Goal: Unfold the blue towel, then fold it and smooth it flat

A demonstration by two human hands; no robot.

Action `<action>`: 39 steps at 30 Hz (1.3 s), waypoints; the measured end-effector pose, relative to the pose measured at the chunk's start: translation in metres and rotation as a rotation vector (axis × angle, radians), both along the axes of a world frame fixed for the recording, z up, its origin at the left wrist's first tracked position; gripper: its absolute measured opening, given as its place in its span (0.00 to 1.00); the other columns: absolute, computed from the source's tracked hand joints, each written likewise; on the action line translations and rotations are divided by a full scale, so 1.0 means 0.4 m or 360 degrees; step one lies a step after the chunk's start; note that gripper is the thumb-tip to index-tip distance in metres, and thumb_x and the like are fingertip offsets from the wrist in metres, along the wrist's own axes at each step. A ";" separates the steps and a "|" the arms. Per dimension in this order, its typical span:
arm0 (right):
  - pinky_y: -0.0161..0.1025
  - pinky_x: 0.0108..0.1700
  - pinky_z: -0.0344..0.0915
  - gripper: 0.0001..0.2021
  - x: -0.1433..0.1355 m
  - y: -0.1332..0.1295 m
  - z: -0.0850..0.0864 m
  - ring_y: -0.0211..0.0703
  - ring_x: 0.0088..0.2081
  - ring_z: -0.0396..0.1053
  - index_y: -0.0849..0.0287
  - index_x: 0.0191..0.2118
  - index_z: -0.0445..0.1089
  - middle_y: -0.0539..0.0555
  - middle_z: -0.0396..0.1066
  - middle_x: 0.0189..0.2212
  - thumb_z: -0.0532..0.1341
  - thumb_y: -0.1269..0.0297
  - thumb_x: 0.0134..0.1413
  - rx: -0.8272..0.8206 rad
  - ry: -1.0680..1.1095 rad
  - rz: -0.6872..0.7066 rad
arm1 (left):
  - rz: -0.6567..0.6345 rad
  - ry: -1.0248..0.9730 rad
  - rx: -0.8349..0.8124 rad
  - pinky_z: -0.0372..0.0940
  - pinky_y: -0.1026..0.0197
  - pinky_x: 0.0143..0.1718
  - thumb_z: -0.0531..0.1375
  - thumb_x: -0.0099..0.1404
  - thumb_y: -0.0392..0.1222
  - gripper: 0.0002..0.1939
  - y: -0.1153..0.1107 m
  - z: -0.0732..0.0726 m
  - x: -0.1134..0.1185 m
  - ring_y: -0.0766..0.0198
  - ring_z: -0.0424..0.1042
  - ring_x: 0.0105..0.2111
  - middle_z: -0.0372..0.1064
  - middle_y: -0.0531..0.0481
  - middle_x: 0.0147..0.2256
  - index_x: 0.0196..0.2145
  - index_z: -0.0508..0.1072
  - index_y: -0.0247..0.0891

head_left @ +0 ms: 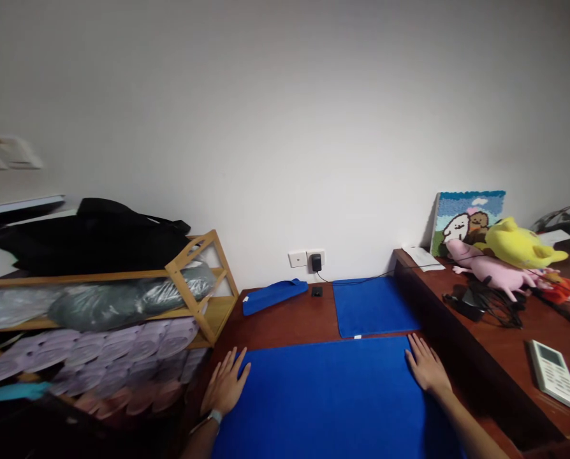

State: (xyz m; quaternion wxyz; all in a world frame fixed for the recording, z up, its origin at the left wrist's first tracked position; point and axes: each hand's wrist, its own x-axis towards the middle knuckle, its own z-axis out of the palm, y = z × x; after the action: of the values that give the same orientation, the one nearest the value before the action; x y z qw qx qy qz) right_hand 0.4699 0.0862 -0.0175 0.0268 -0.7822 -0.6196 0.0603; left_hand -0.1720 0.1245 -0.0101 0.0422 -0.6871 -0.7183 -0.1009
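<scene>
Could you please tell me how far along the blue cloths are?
The large cloth already lies spread, and the smaller cloth behind it looks flat. The left hand and right hand rest at the large cloth's far corners. What seems left is the narrow, apparently folded cloth near the wall.

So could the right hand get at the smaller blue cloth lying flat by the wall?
Yes, most likely: the right hand lies open close to the smaller blue cloth, with nothing standing between. Only a thin black cable runs across the cloth's far end.
</scene>
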 end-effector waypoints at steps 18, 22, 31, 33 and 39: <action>0.51 0.75 0.38 0.32 -0.680 0.000 0.126 0.48 0.74 0.40 0.58 0.74 0.48 0.51 0.44 0.73 0.41 0.51 0.70 0.0186 0.0339 0.0789 | 0.0010 -0.0033 -0.0009 0.46 0.46 0.71 0.47 0.74 0.55 0.31 -0.032 0.027 0.024 0.54 0.49 0.71 0.49 0.43 0.72 0.70 0.57 0.43; 0.52 0.75 0.37 0.34 -0.922 -0.017 0.138 0.49 0.74 0.37 0.56 0.74 0.44 0.52 0.36 0.74 0.41 0.44 0.70 0.0154 0.0613 0.1260 | 0.0013 -0.0066 -0.0039 0.47 0.46 0.71 0.46 0.74 0.55 0.31 -0.032 0.029 0.022 0.55 0.49 0.71 0.48 0.43 0.72 0.70 0.56 0.43; 0.52 0.75 0.34 0.35 -0.434 0.016 0.082 0.46 0.74 0.35 0.55 0.74 0.43 0.49 0.38 0.74 0.38 0.42 0.69 0.0054 0.0263 0.0521 | -0.0012 -0.0049 0.0016 0.47 0.46 0.71 0.47 0.73 0.55 0.32 -0.020 0.015 0.012 0.55 0.50 0.71 0.50 0.44 0.71 0.70 0.57 0.43; 0.52 0.75 0.35 0.34 -0.266 0.018 0.062 0.47 0.74 0.36 0.55 0.74 0.42 0.49 0.38 0.74 0.40 0.45 0.69 -0.0011 0.0107 0.0246 | -0.0009 -0.0044 0.0000 0.46 0.47 0.71 0.47 0.73 0.56 0.32 -0.018 0.015 0.011 0.56 0.50 0.71 0.49 0.44 0.71 0.70 0.57 0.42; 0.48 0.75 0.36 0.36 -0.026 0.020 0.006 0.45 0.75 0.34 0.61 0.75 0.39 0.51 0.37 0.74 0.37 0.47 0.68 -0.0005 -0.0013 -0.0039 | 0.0008 -0.0024 -0.0034 0.46 0.46 0.71 0.46 0.73 0.56 0.33 -0.006 0.008 0.003 0.55 0.50 0.71 0.49 0.45 0.72 0.70 0.56 0.43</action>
State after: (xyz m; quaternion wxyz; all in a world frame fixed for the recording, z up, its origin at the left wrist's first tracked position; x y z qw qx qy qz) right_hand 0.4593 0.0942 -0.0151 0.0238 -0.7901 -0.6098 0.0578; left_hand -0.1710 0.1221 -0.0069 0.0296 -0.6850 -0.7213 -0.0982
